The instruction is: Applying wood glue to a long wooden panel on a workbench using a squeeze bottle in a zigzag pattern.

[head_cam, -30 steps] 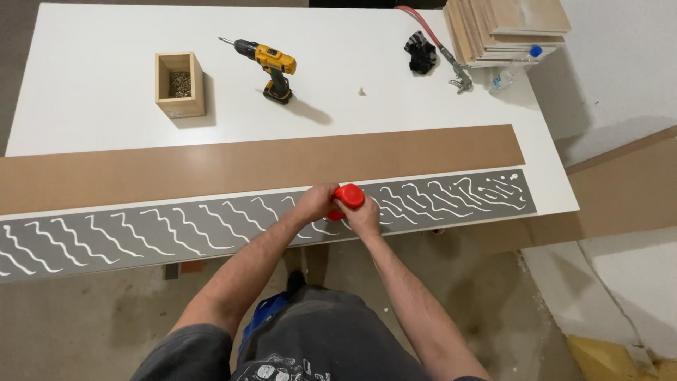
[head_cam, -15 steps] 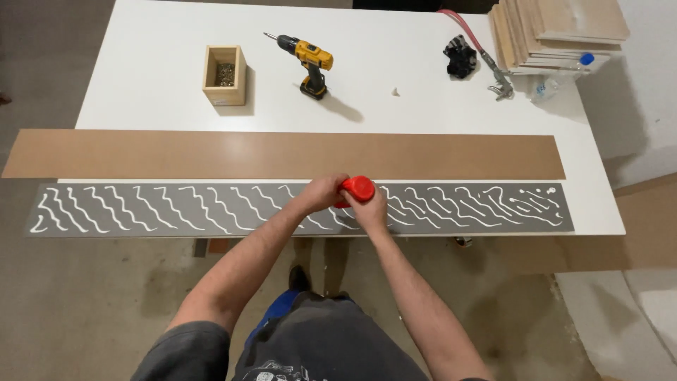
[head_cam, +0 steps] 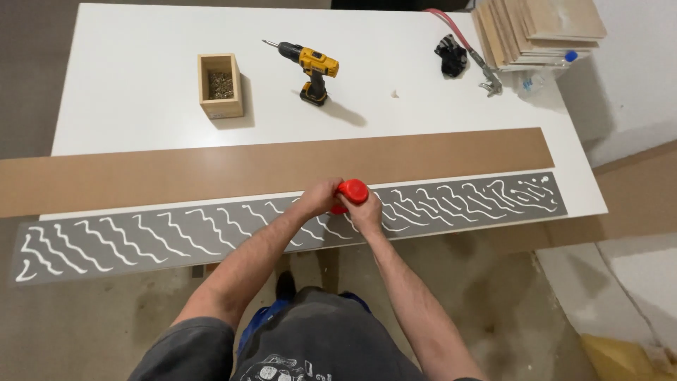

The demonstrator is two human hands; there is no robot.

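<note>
Lying along the near edge of the white table [head_cam: 127, 85], a long grey strip [head_cam: 106, 243] carries wavy white glue lines along its whole length and overhangs the table at its left end; a long brown board [head_cam: 211, 169] runs parallel just behind it, also sticking out past the left edge. Further back, from left to right, stand a small wooden box [head_cam: 221, 85] of screws, a yellow and black drill [head_cam: 310, 69] with its bit pointing left, a black object [head_cam: 450, 55] with a red hose [head_cam: 451, 28] and a metal nozzle [head_cam: 488, 79] beside it, then a stack of wood panels [head_cam: 543, 32] at the far right corner with a clear bottle [head_cam: 543, 74] just in front. Nothing lies between the hands and the strip. A red bottle [head_cam: 351, 192] sits over the middle of the strip, its red end towards the camera; its long axis seems roughly upright, tip down at the strip, though the tip itself is hidden. The left hand [head_cam: 319, 198] is wrapped around the bottle from the left, fingers curled tight on it. The right hand [head_cam: 367, 209] clasps it from the right and below, likewise closed on it. Both forearms reach forward from the body and converge at the bottle, elbows bent and spread apart.
</note>
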